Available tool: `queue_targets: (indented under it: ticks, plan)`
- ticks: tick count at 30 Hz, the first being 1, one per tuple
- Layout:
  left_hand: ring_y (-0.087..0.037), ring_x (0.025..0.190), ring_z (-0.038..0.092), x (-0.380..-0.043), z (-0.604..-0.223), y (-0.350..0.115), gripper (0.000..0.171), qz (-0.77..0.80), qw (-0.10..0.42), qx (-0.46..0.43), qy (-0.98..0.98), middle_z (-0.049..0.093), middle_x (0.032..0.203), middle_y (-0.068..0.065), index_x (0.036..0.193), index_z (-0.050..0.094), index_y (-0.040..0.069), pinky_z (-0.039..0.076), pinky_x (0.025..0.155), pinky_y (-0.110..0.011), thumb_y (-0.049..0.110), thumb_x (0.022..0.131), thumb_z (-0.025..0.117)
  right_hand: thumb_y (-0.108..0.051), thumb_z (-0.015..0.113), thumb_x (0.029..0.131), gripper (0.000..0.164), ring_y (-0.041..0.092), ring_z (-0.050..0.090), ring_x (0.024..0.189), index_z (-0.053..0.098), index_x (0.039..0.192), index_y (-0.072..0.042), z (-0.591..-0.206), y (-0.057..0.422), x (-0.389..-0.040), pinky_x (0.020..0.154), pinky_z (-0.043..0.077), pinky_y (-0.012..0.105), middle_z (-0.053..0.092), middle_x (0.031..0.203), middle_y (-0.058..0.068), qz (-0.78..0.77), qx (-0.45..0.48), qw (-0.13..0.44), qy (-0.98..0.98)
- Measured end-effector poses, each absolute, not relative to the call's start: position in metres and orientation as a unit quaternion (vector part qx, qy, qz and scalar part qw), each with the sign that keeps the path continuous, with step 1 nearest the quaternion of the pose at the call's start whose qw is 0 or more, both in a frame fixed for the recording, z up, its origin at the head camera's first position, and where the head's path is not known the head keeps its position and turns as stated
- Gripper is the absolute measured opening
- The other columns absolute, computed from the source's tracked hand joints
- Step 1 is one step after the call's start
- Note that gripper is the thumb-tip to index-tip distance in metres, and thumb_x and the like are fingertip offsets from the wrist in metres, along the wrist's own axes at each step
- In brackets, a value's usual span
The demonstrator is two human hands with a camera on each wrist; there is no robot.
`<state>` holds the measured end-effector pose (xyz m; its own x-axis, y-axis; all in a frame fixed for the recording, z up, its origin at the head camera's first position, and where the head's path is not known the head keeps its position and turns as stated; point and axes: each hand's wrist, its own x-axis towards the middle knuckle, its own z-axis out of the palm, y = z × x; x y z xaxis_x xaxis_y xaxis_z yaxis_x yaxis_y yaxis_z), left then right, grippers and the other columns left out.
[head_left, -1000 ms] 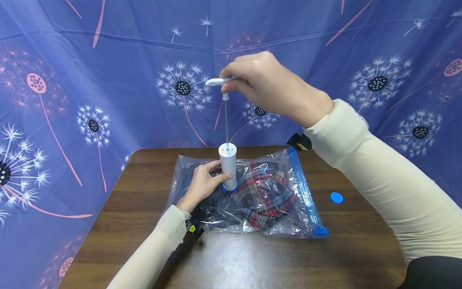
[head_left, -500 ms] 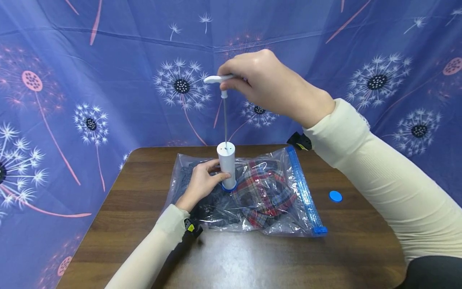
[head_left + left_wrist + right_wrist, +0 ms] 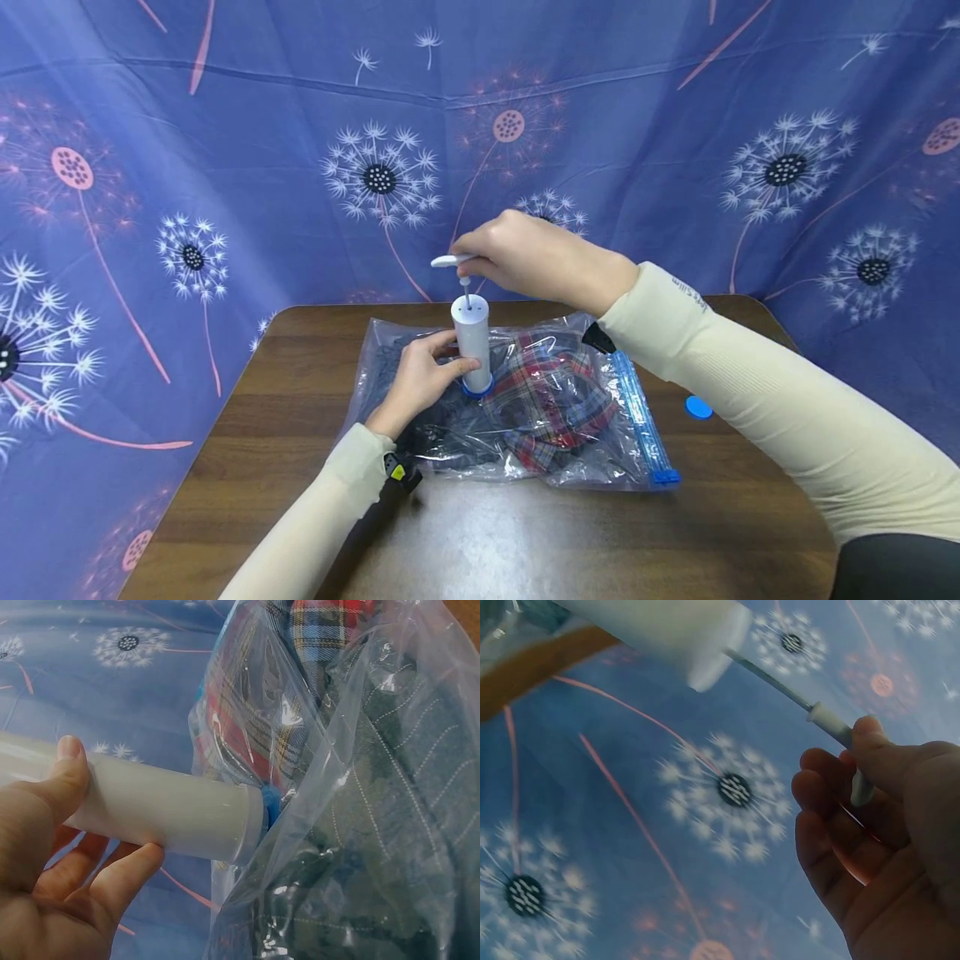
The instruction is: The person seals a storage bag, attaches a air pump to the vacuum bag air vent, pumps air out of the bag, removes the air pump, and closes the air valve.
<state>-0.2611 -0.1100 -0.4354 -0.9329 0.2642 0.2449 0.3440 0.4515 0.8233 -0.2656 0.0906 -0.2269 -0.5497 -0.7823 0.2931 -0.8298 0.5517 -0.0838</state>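
Observation:
A white hand pump point(image 3: 472, 346) stands upright on the blue valve point(image 3: 477, 392) of a clear vacuum storage bag point(image 3: 450, 467). My left hand point(image 3: 423, 379) grips the pump's barrel low down, thumb on the near side; in the left wrist view its fingers wrap the barrel point(image 3: 172, 806) close to the valve. My right hand point(image 3: 532, 254) holds the white T-handle point(image 3: 447, 261) a short way above the barrel, with a little of the metal rod point(image 3: 467, 298) showing. Inside the bag lie a plaid cloth point(image 3: 551, 396) and dark stitched clothing point(image 3: 405, 772).
A round blue cap point(image 3: 698, 407) lies on the brown wooden table point(image 3: 285, 467) to the right, partly behind the right sleeve. The bag's blue zip seal point(image 3: 641, 417) runs along its right side. A blue dandelion-print curtain point(image 3: 262, 150) hangs behind the table.
My right hand has pushed the pump handle down, so much less rod shows above the barrel. The left hand and the bag have stayed in place.

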Motion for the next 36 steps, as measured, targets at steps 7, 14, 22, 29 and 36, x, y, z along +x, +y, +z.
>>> queue_targets:
  ticks: [7, 14, 22, 29, 36]
  plan:
    - [-0.03, 0.115, 0.071, -0.259, -0.433, -0.109, 0.052, -0.488, 0.038, -0.179, -0.853, 0.072, 0.129, -0.008, 0.136, 0.068, 0.014, 0.061, 0.092, -0.047, 0.029, 0.089, 0.082, -0.015, 0.066, 0.102, 0.014, 0.015, 0.074, 0.079, 0.075, 0.104, -0.005, -0.256, 0.093, -0.268, 0.078, 0.062, 0.03, 0.078, 0.095, 0.007, 0.098, 0.467, 0.082, -0.875]
    - [-0.029, 0.114, 0.072, -0.26, -0.434, -0.11, 0.052, -0.49, 0.041, -0.181, -0.852, 0.072, 0.129, -0.008, 0.136, 0.068, 0.015, 0.061, 0.091, -0.046, 0.03, 0.088, 0.082, -0.013, 0.064, 0.102, 0.015, 0.018, 0.076, 0.085, 0.075, 0.108, -0.004, -0.272, 0.093, -0.27, 0.078, 0.062, 0.03, 0.078, 0.099, 0.009, 0.126, 0.462, 0.092, -0.873]
    - [-0.029, 0.112, 0.072, -0.261, -0.436, -0.11, 0.051, -0.49, 0.045, -0.179, -0.852, 0.073, 0.127, -0.007, 0.135, 0.069, 0.016, 0.062, 0.089, -0.046, 0.031, 0.088, 0.083, -0.015, 0.063, 0.103, 0.013, 0.018, 0.075, 0.084, 0.075, 0.105, -0.008, -0.27, 0.091, -0.269, 0.078, 0.062, 0.032, 0.078, 0.097, 0.006, 0.081, 0.445, 0.093, -0.887]
    - [-0.029, 0.112, 0.072, -0.261, -0.438, -0.108, 0.053, -0.486, 0.048, -0.184, -0.853, 0.073, 0.128, -0.008, 0.136, 0.068, 0.015, 0.062, 0.09, -0.045, 0.031, 0.087, 0.083, -0.015, 0.065, 0.102, 0.014, 0.018, 0.076, 0.088, 0.075, 0.108, -0.008, -0.266, 0.093, -0.267, 0.079, 0.062, 0.032, 0.078, 0.1, 0.006, 0.068, 0.438, 0.106, -0.89]
    - [-0.03, 0.112, 0.073, -0.261, -0.435, -0.108, 0.052, -0.489, 0.045, -0.178, -0.853, 0.073, 0.128, -0.01, 0.135, 0.068, 0.014, 0.062, 0.09, -0.047, 0.029, 0.088, 0.083, -0.016, 0.067, 0.101, 0.016, 0.015, 0.075, 0.083, 0.076, 0.111, -0.006, -0.24, 0.095, -0.264, 0.073, 0.061, 0.03, 0.079, 0.1, 0.005, 0.096, 0.442, 0.138, -0.881]
